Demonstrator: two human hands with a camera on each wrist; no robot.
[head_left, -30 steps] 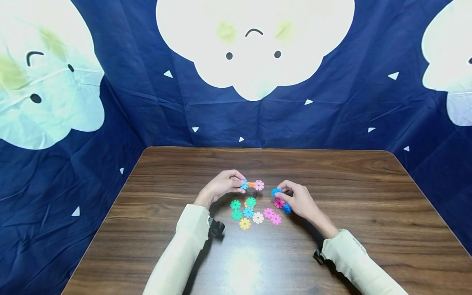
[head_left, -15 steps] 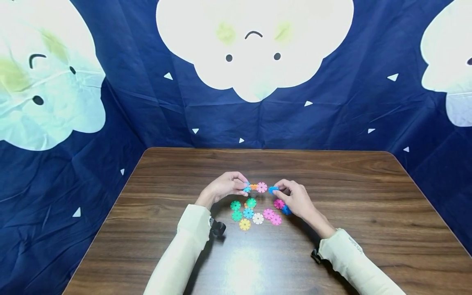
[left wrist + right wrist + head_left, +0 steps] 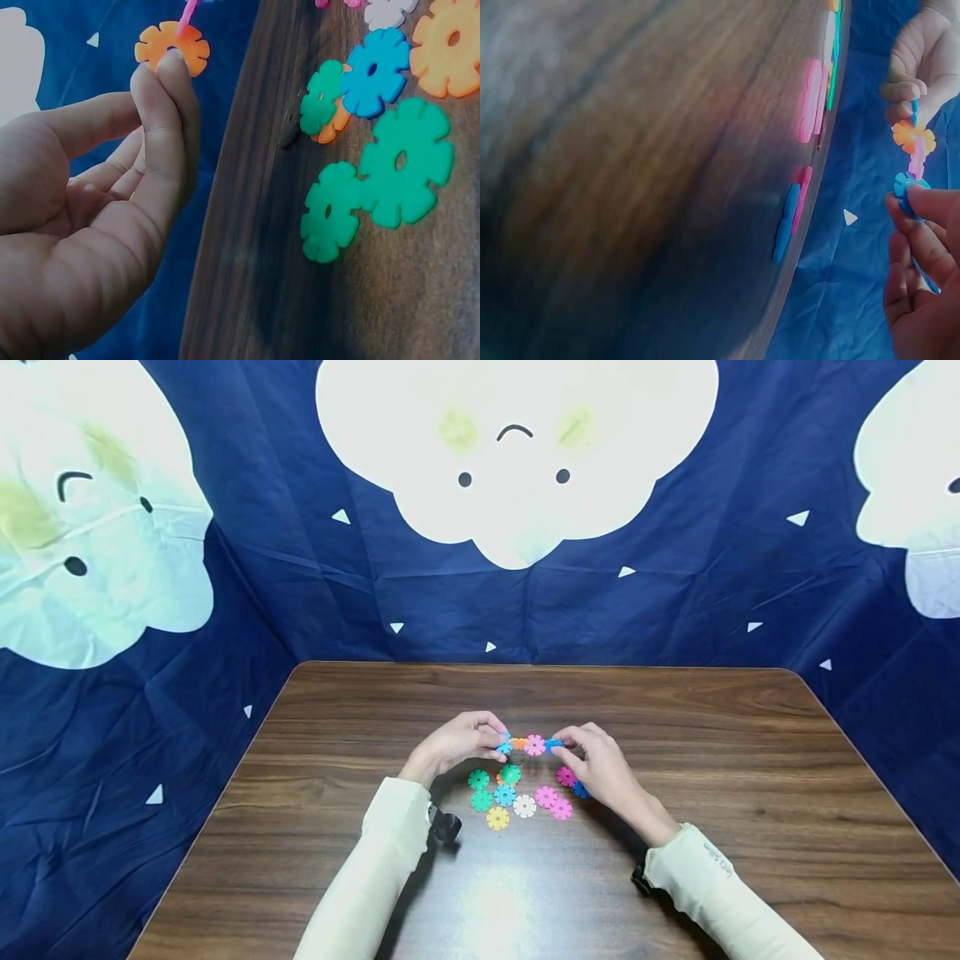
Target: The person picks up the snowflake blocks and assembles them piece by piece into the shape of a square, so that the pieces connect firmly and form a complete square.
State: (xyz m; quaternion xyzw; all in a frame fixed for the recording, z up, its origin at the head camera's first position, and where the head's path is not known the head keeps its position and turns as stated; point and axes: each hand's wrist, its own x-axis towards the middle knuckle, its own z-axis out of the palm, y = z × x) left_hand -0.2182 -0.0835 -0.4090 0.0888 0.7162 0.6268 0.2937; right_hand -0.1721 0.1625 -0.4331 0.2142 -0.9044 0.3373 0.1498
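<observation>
My left hand (image 3: 467, 742) pinches a light blue notched disc (image 3: 504, 744) at the left end of a short chain held above the table. An orange disc (image 3: 161, 46) and a pink disc (image 3: 534, 745) follow in the chain, slotted edge to edge at angles. At its right end, my right hand (image 3: 602, 766) pinches a blue disc (image 3: 904, 187) between thumb and fingertips, right at the pink disc's edge. In the left wrist view the light blue disc is hidden behind the left fingers.
Loose notched discs lie on the wooden table (image 3: 337, 877) below the hands: several green discs (image 3: 409, 163), a yellow disc (image 3: 498, 818), a white disc (image 3: 525, 807), pink discs (image 3: 561, 808), a magenta disc (image 3: 566, 776) and blue ones. A blue curtain (image 3: 420, 593) hangs behind the table.
The right hand has moved left with its blue disc, now up against the pink disc. The left hand and chain have shifted slightly right, and the blue disc has turned edge-on.
</observation>
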